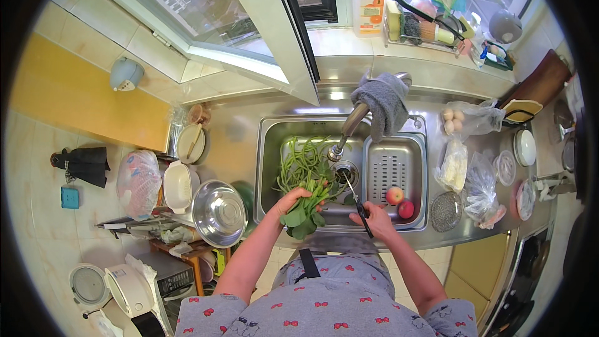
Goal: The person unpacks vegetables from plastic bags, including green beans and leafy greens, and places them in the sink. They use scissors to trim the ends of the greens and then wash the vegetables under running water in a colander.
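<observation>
A bunch of leafy greens is gripped in my left hand, its leaves hanging over the sink's front edge and its stems pointing into the basin. My right hand holds a pair of scissors by dark handles, with the blades reaching toward the drain. Behind the greens, a heap of long green beans lies in the stainless steel sink. Two red apples rest in the perforated metal basket at the sink's right, close to my right hand.
The faucet, draped with a grey cloth, reaches over the sink. A metal bowl stands left. Bagged eggs, a plastic bag and a steel scrubber lie right. An open window frame juts in above.
</observation>
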Demonstrator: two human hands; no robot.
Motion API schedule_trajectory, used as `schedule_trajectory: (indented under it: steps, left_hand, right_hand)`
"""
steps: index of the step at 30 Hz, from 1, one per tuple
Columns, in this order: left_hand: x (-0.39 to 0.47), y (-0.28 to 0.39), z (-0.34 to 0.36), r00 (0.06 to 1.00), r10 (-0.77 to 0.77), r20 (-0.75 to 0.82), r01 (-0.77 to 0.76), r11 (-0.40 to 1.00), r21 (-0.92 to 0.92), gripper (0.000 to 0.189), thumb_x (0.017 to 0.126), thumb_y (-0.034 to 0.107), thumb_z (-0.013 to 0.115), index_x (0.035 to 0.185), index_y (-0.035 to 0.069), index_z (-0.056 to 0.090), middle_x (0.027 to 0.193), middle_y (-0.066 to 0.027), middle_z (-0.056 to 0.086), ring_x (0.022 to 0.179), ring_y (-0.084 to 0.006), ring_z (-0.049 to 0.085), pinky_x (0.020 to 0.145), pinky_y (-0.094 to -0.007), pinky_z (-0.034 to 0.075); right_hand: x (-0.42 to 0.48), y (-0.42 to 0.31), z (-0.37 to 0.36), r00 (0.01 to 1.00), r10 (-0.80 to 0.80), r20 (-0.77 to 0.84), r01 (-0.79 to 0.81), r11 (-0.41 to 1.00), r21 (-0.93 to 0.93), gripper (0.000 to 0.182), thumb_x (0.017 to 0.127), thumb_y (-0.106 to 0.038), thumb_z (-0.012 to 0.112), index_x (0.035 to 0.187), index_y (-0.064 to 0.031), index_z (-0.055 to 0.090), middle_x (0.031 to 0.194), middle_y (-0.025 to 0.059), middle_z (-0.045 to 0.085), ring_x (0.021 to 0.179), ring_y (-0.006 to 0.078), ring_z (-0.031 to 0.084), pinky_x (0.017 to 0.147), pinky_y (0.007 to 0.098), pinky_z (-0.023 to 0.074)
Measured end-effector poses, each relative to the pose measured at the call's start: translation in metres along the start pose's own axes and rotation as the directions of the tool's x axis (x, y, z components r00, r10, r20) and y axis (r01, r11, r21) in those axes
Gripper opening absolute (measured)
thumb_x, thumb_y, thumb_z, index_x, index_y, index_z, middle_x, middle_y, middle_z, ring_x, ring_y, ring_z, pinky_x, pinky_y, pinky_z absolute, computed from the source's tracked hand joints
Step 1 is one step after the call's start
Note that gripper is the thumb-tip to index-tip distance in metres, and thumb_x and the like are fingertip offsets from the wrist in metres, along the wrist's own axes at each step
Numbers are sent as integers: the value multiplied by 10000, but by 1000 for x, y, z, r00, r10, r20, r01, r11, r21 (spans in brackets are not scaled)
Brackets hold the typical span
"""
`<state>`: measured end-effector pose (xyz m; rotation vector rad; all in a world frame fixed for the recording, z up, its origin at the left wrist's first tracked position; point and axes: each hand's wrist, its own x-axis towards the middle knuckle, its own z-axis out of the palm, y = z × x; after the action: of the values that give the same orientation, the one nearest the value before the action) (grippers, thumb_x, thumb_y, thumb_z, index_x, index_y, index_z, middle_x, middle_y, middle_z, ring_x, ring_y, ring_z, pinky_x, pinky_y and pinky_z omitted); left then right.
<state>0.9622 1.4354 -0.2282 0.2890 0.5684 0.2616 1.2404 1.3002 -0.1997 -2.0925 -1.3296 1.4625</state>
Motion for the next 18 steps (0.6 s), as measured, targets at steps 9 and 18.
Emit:
schedule_trajectory:
  steps: [9, 18]
  left_hand:
    - [-15, 4, -5, 999, -12, -50, 17, 994, 105, 646, 842, 149, 576, 1452, 32, 402, 1111, -175, 630, 898, -257, 657, 866, -367, 541]
    - [-39, 23, 10, 987, 74, -142, -28, 951, 307, 566, 833, 112, 595, 1379, 14, 483, 1143, -158, 642, 959, -266, 666, 863, -383, 552]
  right_hand:
    - [-6, -22, -3, 995, -96, -27, 89, 975, -202, 555, 738, -569, 751, 956, -87, 582, 842, 142, 686, 864, 363, 665, 760, 456, 492]
    - [26, 7, -36, 970, -123, -208, -23, 809, -588, 420, 702, -422, 799, 891, -84, 638, 875, 124, 700, 875, 318, 677, 753, 453, 532]
